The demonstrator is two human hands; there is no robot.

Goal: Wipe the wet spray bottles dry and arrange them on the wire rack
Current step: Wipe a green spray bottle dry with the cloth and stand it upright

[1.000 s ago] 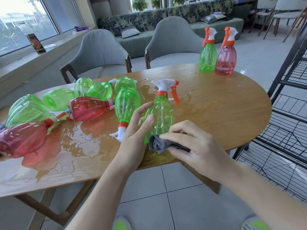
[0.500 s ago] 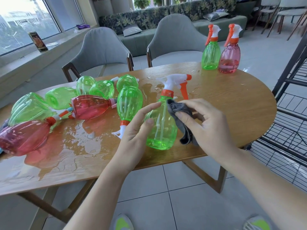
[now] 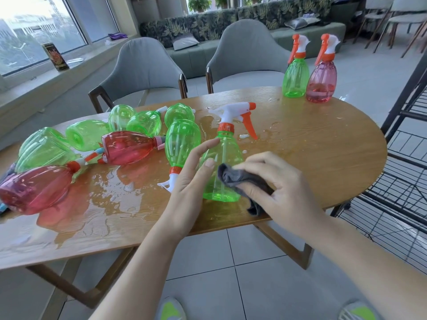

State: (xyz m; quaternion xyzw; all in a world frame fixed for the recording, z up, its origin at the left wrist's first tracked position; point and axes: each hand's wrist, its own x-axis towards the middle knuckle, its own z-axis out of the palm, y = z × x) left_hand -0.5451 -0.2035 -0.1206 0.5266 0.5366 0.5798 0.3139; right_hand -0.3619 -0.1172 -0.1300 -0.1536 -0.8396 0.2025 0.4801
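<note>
Head view | left hand [image 3: 191, 179] flat, fingers straight against upright green bottle [image 3: 221, 167] | right hand [image 3: 277, 190] grips grey cloth [image 3: 240, 181] pressed on bottle's right side | table [image 3: 323, 158] wet

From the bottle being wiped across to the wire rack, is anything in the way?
Nothing visible. The green bottle stands at the near table edge; the tabletop toward the wire rack holds only water droplets.

An upright spray bottle [image 3: 221, 165] stands near the front edge of the bench [image 3: 323, 158]. Left of it lie many toppled bottles [image 3: 129, 147]. Far behind it to the right stand two upright bottles [image 3: 308, 75]. The wire rack [image 3: 404, 158] is right of the bench.
</note>
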